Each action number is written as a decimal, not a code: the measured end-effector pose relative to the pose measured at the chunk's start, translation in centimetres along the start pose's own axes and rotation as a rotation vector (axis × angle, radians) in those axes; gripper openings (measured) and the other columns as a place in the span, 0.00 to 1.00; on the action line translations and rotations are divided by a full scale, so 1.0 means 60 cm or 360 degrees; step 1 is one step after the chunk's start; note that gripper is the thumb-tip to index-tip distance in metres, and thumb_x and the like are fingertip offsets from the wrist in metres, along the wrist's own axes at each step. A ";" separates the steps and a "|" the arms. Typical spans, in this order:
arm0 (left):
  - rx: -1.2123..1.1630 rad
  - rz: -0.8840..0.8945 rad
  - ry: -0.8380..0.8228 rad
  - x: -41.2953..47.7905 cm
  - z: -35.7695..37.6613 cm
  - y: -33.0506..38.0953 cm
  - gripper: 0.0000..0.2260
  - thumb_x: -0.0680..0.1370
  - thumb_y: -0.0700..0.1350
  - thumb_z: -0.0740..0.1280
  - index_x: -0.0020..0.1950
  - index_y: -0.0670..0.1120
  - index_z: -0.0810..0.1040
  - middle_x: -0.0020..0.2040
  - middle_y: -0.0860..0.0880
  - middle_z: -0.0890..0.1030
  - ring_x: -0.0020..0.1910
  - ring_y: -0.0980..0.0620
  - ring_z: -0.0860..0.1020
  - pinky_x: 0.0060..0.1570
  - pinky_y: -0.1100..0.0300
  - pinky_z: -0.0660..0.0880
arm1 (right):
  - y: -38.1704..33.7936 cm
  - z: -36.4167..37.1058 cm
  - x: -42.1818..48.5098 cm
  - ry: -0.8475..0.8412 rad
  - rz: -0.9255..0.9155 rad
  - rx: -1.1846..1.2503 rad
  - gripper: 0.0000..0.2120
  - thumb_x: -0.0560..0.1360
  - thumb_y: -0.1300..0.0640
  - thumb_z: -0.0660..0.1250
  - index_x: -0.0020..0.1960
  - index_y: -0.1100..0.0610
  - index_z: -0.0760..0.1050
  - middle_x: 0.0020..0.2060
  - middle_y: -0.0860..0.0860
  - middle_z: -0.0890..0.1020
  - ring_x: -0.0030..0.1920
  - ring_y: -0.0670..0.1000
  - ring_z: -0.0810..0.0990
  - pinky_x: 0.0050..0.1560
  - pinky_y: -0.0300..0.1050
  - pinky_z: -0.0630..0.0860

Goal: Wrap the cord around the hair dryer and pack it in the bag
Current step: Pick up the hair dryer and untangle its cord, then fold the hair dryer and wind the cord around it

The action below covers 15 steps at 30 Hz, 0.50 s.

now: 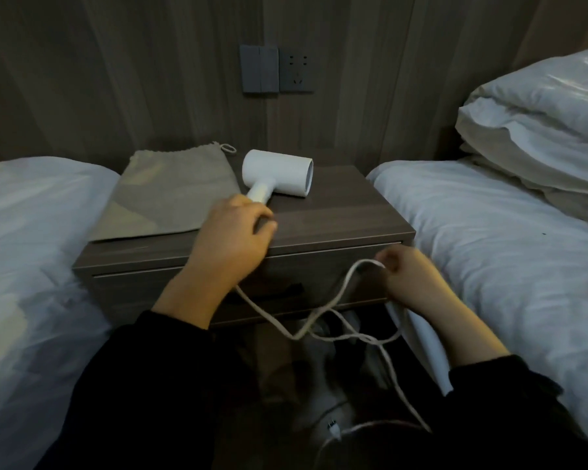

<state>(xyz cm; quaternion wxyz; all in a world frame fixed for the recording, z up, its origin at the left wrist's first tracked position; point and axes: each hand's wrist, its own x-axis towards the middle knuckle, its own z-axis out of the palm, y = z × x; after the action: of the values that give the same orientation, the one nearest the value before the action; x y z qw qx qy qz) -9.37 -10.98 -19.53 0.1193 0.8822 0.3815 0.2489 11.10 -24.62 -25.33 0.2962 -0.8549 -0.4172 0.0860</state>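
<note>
A white hair dryer [279, 174] lies on a dark wooden nightstand [336, 218], barrel pointing right. My left hand [233, 234] is closed around its handle. A white cord [286, 325] runs from the handle down in front of the drawer in loose loops. My right hand [409, 276] pinches a loop of that cord in front of the nightstand's right corner. The plug [333, 428] dangles low near the floor. A flat grey drawstring bag [170, 191] lies on the left half of the nightstand, beside the dryer.
Beds with white sheets flank the nightstand, left bed [31, 249] and right bed [506, 249]. A folded duvet [540, 130] is piled on the right bed. A wall switch and socket [277, 69] sit on the wood panel behind.
</note>
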 end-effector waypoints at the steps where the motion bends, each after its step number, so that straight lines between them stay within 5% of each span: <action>1: 0.0126 -0.0090 0.0084 0.006 0.003 -0.015 0.15 0.78 0.48 0.62 0.64 0.48 0.73 0.63 0.46 0.72 0.62 0.47 0.68 0.60 0.52 0.67 | 0.001 0.006 0.002 -0.0010 0.0068 -0.0033 0.07 0.70 0.58 0.65 0.34 0.49 0.72 0.42 0.53 0.83 0.46 0.57 0.81 0.49 0.49 0.77; 4: 0.0134 -0.0467 0.0053 0.025 0.017 -0.045 0.21 0.79 0.50 0.60 0.71 0.47 0.65 0.66 0.43 0.69 0.65 0.44 0.67 0.60 0.51 0.67 | -0.007 0.021 0.010 -0.0117 0.0114 -0.0025 0.09 0.69 0.61 0.62 0.37 0.48 0.74 0.48 0.53 0.83 0.52 0.55 0.80 0.52 0.43 0.73; 9: -0.0004 -0.0542 0.0135 0.057 0.047 -0.045 0.20 0.79 0.57 0.55 0.59 0.44 0.73 0.50 0.47 0.78 0.47 0.47 0.74 0.46 0.53 0.71 | -0.039 0.029 0.039 -0.0218 0.0049 -0.0022 0.08 0.71 0.59 0.63 0.35 0.49 0.75 0.40 0.52 0.82 0.45 0.53 0.81 0.46 0.42 0.73; 12: -0.0032 -0.0569 0.0039 0.071 0.061 -0.025 0.22 0.76 0.63 0.55 0.52 0.46 0.74 0.40 0.52 0.76 0.37 0.52 0.72 0.36 0.57 0.67 | -0.058 0.022 0.061 -0.0205 -0.0054 -0.0156 0.11 0.73 0.56 0.61 0.39 0.60 0.79 0.39 0.58 0.83 0.42 0.56 0.81 0.46 0.50 0.78; 15: 0.0209 -0.0532 -0.0081 0.080 0.070 -0.016 0.19 0.72 0.62 0.63 0.53 0.49 0.72 0.43 0.51 0.75 0.38 0.50 0.73 0.35 0.58 0.67 | -0.065 0.018 0.079 -0.0152 -0.0023 -0.0127 0.16 0.74 0.56 0.60 0.40 0.68 0.78 0.37 0.65 0.82 0.38 0.61 0.80 0.40 0.50 0.76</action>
<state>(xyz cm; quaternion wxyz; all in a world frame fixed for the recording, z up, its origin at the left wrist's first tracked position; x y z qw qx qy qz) -4.91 -6.90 -21.78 0.1109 0.8183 0.5352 0.1778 11.12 -18.70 -23.48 0.2423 -0.8580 -0.4400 0.1077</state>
